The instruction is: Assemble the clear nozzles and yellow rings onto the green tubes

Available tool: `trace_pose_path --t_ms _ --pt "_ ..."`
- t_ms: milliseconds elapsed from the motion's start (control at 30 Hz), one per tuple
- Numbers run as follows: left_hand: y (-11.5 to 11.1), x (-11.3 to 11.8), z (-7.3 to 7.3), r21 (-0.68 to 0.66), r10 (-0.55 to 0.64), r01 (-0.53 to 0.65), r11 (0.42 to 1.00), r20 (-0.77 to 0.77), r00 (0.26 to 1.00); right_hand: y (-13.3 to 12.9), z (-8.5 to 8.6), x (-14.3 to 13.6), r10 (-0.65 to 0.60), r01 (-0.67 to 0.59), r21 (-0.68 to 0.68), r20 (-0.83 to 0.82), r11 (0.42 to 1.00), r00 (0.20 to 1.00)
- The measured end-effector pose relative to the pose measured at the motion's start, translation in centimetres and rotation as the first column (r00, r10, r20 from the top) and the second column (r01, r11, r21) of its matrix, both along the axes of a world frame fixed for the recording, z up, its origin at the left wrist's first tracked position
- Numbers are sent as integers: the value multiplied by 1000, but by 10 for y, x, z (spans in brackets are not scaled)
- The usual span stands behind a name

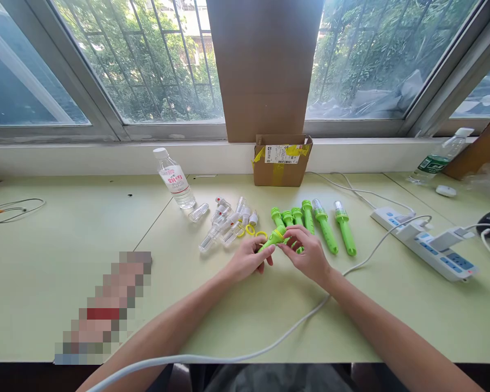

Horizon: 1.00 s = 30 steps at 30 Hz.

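It looked to me like a small workroom for light bench work, judging by the long pale green tabletop point(44, 234) beneath barred windows point(147, 65), the batch of matching green tubes point(308, 218) among loose clear plastic parts point(215, 234), a white power strip point(424, 245) and a labelled cardboard box point(282, 163).

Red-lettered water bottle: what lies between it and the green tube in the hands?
Clear plastic tubes in a loose pile, then yellow rings beside the green tube; the head view shows this.
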<state>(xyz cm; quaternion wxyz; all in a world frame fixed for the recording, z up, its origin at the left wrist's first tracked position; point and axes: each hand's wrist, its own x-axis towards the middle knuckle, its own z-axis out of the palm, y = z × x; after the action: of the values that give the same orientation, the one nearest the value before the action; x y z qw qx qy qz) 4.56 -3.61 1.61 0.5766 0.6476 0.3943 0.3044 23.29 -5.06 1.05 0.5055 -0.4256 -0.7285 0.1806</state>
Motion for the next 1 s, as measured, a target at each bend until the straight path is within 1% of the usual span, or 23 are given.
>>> trace_pose_path --t_ms 233,367,433,500,533,567,600,667,700,733,800,900,1000 --pt "4 -6 3 -167 -49 71 983 130 990 -1 1 -1 37 -37 -4 -23 999 999" --pt "7 -11 5 -230 -110 142 963 147 983 -3 2 -2 46 -46 5 -30 999 998" --pt "8 -12 6 -226 -151 176 958 125 981 -3 1 -2 44 -43 21 -28 999 999" --pt "8 -12 8 -165 -180 186 969 52 982 -3 -1 0 40 -39 47 -18 998 999" --pt "7 -11 9 -98 -183 181 979 -7 983 -3 -1 0 40 -39 61 -11 997 999" --pt "6 -10 9 -3 -165 165 986 -75 983 -3 -2 1 42 -41 73 -3 996 999" --pt "5 -9 9 105 -123 138 985 -142 982 -3 -2 1 44 -44 83 5 996 999" --pt "2 -5 7 307 20 54 950 -231 973 -3 -3 1 46 -48 93 20 995 999" --pt "0 -4 5 361 91 6 933 -249 964 -3 -3 1 45 -47 93 24 995 999" --pt "-1 -2 3 386 147 -37 922 -257 955 -3 -3 1 45 -48 92 27 995 999" --pt "-2 -1 -1 405 190 -67 912 -271 944 -2 -3 0 47 -49 88 26 995 999" --pt "-2 1 -5 435 189 -56 899 -269 944 -2 -3 0 48 -49 71 19 996 999" --pt "-1 0 -4 466 202 -71 882 -239 950 -1 -4 0 39 -40 32 25 999 999"
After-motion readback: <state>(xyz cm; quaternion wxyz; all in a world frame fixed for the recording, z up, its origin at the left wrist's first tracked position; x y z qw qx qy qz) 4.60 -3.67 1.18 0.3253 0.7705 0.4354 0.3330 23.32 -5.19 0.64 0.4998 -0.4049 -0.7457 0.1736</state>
